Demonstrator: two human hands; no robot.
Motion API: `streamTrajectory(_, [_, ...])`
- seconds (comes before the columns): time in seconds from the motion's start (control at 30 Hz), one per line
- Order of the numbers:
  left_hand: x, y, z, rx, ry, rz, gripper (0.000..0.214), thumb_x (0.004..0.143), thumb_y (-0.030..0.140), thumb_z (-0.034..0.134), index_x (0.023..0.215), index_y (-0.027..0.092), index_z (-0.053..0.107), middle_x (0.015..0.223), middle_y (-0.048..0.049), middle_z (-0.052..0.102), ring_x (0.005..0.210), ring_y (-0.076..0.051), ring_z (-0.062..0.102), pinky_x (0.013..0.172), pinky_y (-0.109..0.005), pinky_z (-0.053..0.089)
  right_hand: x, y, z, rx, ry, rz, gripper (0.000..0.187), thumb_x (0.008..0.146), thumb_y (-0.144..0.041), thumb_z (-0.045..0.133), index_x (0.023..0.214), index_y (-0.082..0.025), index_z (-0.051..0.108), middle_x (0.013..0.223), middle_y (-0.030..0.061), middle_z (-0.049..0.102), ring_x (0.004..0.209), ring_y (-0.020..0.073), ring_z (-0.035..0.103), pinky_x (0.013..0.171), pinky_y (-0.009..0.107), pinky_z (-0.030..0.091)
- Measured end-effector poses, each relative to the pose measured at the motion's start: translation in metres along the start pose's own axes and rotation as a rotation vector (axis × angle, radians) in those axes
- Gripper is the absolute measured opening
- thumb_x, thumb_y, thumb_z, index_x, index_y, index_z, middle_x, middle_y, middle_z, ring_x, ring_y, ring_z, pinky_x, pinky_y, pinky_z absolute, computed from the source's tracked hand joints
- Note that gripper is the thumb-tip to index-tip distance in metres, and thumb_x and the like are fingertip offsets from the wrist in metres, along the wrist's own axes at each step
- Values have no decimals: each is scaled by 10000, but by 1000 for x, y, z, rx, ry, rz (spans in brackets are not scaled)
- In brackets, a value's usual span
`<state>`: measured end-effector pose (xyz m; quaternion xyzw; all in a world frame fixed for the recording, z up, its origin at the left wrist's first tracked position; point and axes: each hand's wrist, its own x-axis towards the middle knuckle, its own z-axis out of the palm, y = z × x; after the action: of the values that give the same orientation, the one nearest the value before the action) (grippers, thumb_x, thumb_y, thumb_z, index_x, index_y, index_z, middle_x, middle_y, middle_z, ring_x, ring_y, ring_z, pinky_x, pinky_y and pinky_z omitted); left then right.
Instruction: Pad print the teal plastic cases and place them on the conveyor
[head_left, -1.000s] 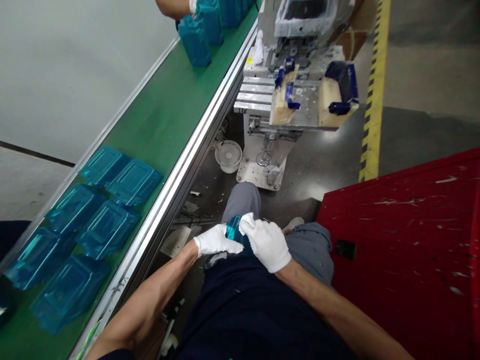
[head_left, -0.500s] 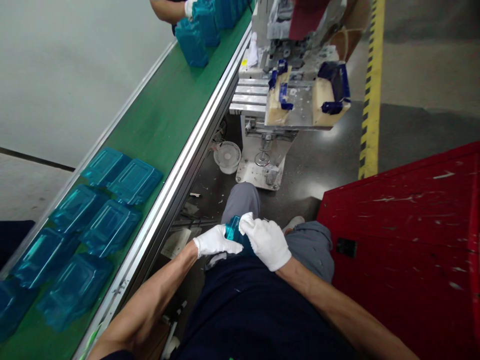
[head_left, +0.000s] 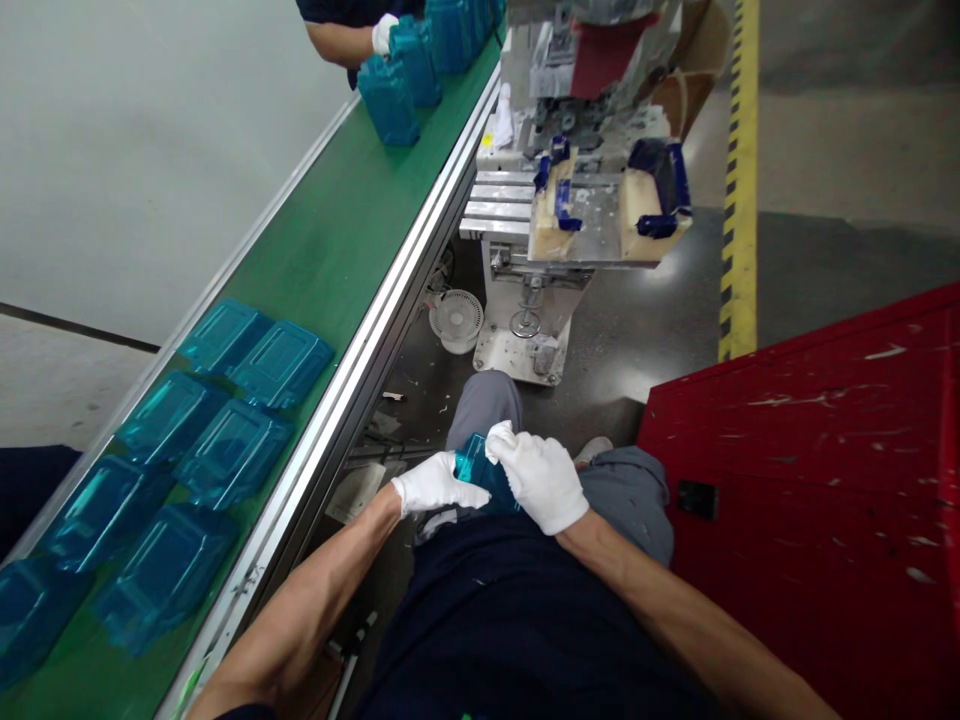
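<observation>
Your left hand (head_left: 442, 486) grasps a teal container (head_left: 471, 460); right hand (head_left: 544, 482) curled, hold unclear. Conveyor rail (head_left: 351, 360) left, red panel (head_left: 810, 490) right.

Gloved left hand (head_left: 439, 484) gripping a teal container (head_left: 470, 460) lower center, right hand (head_left: 541, 480) on it, more containers (head_left: 281, 364) on green conveyor (head_left: 322, 215) at left, machine (head_left: 506, 198) top.

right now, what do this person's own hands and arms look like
The left hand and right hand both wear white cloth gloves ending at the wrists. The forearms are bare; a dark sleeve edge shows at the picture's bottom left.
</observation>
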<state>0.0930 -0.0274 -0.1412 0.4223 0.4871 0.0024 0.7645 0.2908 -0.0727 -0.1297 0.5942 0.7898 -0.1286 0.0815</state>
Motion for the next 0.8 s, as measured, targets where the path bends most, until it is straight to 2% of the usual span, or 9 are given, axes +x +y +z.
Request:
streamTrajectory(0.27, [3, -3, 0, -21, -4, 3, 556, 460, 507, 989, 581, 155, 576, 562, 38, 579, 536, -64, 444, 542, -211, 371, -6, -7, -2, -11, -41, -30, 362, 1107, -261, 304, 1374, -217, 545, 901, 79, 661, 786, 215, 652, 625, 360, 309])
streamTrajectory(0.67, [6, -10, -2, -45, -6, 11, 548, 434, 483, 998, 722, 150, 672, 679, 24, 652, 609, -86, 531, 605, -224, 446, -8, -11, 2, -9, -58, -83, 376, 1113, -273, 312, 1394, -264, 561, 915, 69, 659, 804, 217, 662, 620, 390, 246])
streamTrajectory(0.8, [6, -12, -2, -23, -1, 8, 527, 455, 490, 994, 641, 153, 634, 627, 20, 628, 578, -85, 508, 568, -223, 420, -5, -10, 4, -10, -40, -51, 359, 1106, -267, 319, 1338, -274, 594, 911, 69, 658, 802, 218, 656, 622, 390, 244])
